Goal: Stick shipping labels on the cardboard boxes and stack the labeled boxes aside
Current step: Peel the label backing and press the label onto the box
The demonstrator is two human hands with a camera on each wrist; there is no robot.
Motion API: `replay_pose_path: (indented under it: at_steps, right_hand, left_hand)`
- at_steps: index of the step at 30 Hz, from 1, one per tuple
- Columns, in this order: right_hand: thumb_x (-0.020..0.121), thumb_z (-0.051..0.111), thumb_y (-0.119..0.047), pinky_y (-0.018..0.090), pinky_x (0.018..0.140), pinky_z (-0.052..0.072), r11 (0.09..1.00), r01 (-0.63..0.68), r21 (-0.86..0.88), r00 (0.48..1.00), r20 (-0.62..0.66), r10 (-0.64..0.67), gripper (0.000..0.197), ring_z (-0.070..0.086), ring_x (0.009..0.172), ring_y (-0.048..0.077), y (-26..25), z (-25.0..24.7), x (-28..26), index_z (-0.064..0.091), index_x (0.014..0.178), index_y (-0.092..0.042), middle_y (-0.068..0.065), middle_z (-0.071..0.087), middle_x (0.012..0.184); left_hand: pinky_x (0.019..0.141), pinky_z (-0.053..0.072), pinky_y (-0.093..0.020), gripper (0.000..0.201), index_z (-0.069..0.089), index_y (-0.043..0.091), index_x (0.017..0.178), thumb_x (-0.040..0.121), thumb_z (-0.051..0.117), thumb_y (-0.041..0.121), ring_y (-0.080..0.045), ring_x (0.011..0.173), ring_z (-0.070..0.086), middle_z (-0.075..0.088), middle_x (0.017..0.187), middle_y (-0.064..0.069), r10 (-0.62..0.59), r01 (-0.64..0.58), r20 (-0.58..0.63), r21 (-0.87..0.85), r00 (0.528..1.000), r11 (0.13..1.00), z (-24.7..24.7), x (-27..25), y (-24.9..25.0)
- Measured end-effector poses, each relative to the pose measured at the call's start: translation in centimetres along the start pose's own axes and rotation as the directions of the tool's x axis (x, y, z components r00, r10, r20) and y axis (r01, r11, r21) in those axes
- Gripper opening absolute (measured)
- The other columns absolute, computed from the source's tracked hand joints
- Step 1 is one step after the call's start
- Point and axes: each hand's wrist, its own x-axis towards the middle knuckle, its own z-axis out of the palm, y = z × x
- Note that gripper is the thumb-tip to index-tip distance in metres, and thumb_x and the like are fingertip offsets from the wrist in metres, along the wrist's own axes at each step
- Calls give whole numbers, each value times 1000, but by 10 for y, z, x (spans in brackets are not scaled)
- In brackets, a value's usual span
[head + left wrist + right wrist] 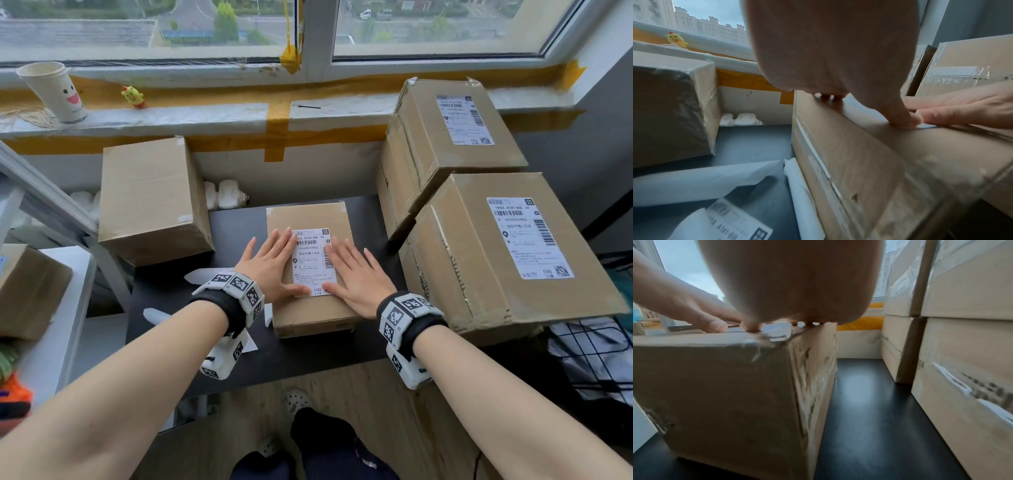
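Observation:
A small cardboard box (310,310) stands in the middle of the black table (236,356). A white shipping label (312,253) lies on its top. My left hand (274,265) presses flat on the label's left side, thumb at its lower edge. My right hand (352,274) presses flat on the label's right side. Fingers of both hands are straight. The left wrist view shows the box's side (869,162) and my left thumb (900,120) on the top. The box (731,382) fills the right wrist view's left half.
Two labeled boxes (455,130) (513,253) are stacked at the right. An unlabeled box (150,198) stands at the left. Peeled label backings (701,180) and a spare label (740,222) lie left of the middle box. A paper cup (54,90) and a yellow toy (133,96) sit on the windowsill.

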Motion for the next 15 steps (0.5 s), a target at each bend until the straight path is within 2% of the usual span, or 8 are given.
replay_pose_path:
  at_steps: [5,10,15]
  right_hand:
    - [100,17,-49,39,119,-8,999,-54,0,998,-40,54,61,-17,145,11,-2,6,-20,-11,149,-26,-7,-21,157]
    - [100,14,-47,40,119,-8,999,12,-40,999,-30,-13,60,-11,147,13,-34,15,-27,-8,150,-25,-5,-13,159]
    - [85,-10,-61,38,120,-6,987,115,-112,992,-33,-119,76,-7,147,12,-41,27,-43,-6,150,-24,-7,-8,160]
  left_hand:
    - [118,-10,-42,88,-17,22,148,87,25,70,-11,145,-16,-19,157,7,-11,12,-90,14,996,1000,16,-16,1]
    - [117,-11,-39,73,-14,18,149,96,19,56,-12,146,-15,-17,158,5,2,-3,-117,-12,993,1000,29,-27,16]
    - [118,-11,-39,66,-14,18,149,98,15,48,-12,146,-15,-17,158,4,27,-27,-131,0,991,1000,37,-39,11]
